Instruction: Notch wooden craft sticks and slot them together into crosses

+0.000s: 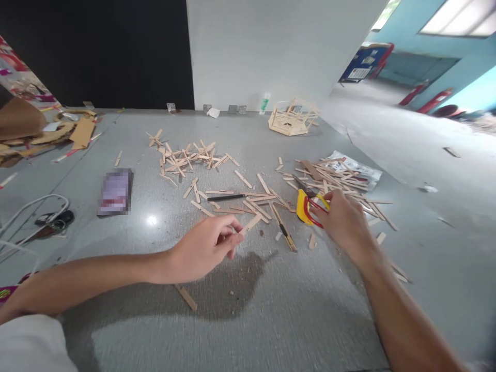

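My left hand (209, 245) pinches a small wooden stick (252, 223) between thumb and fingers, just above the bench (155, 330). My right hand (343, 217) has its fingers closed at the handles of the red-and-yellow scissors (308, 206). Between my hands lie a slim cutter knife (283, 230) and, further off, a black pen (226, 197) among loose sticks.

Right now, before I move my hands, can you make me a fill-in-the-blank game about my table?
The wooden stick is in your ____ hand.
Your right hand holds a pair of ____ by its looped handles.
Those handles are red and ____.
Behind the table, the panel on the left is coloured ____.

Missing words: left; scissors; yellow; black.
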Demonstrator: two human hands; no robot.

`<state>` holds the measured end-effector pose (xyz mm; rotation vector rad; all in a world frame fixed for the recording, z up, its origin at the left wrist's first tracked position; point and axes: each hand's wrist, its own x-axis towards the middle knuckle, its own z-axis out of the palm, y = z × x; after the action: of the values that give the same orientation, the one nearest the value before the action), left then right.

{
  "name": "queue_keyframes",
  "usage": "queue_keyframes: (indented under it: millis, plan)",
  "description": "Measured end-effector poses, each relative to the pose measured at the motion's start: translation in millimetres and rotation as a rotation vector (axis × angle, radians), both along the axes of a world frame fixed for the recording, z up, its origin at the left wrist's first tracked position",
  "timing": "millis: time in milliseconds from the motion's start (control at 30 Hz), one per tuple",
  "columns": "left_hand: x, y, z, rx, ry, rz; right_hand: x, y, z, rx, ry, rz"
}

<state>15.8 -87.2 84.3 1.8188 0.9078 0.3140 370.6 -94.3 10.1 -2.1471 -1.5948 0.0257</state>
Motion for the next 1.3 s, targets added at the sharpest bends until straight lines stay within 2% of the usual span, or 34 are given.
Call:
queue_keyframes:
  millis: [100,200,367,433,567,633,733,833,900,1000,1100,1300]
  plan:
    - [-1,5,-7.1,-0.017,0.008,0.005,17,4,-4.4,-0.043,-0.114,-0.126]
    - [-4,8,-8.7,-0.028,-0.015,0.004,22,3,-0.7,-0.09,-0.156,-0.176]
    - [-5,16,-8.6,-0.004,-0.043,0.013,2,5,11.2,-0.135,-0.19,-0.158]
    - [-4,21,-12.3,0.01,-0.051,0.03,-18,6,11.2,-0.113,-0.191,-0.083]
    - [-1,32,-25.3,0.07,-0.086,0.071,-62,0,-1.2,-0.108,-0.132,0.25]
    - [-2,35,-30.2,0.098,-0.098,0.071,-78,-6,-7.5,-0.046,-0.116,0.355]
    - [-2,35,-31.0,0.093,-0.127,0.067,-93,-14,-7.9,0.023,-0.006,0.393]
    - [-2,30,-25.0,0.058,-0.179,0.07,-106,-20,0.3,0.085,0.199,0.387]
    - [-1,26,-19.8,0.023,-0.214,0.065,-116,-26,5.0,0.179,0.264,0.37]
    - [0,17,-13.7,-0.06,-0.258,0.033,-130,-38,6.2,0.283,0.184,0.387]
    - [-1,8,-10.9,-0.164,-0.298,-0.012,-139,-48,3.1,0.345,0.157,0.488]
    - [-2,-7,-9.5,-0.298,-0.359,-0.047,-142,-56,0.3,0.468,0.112,0.582]
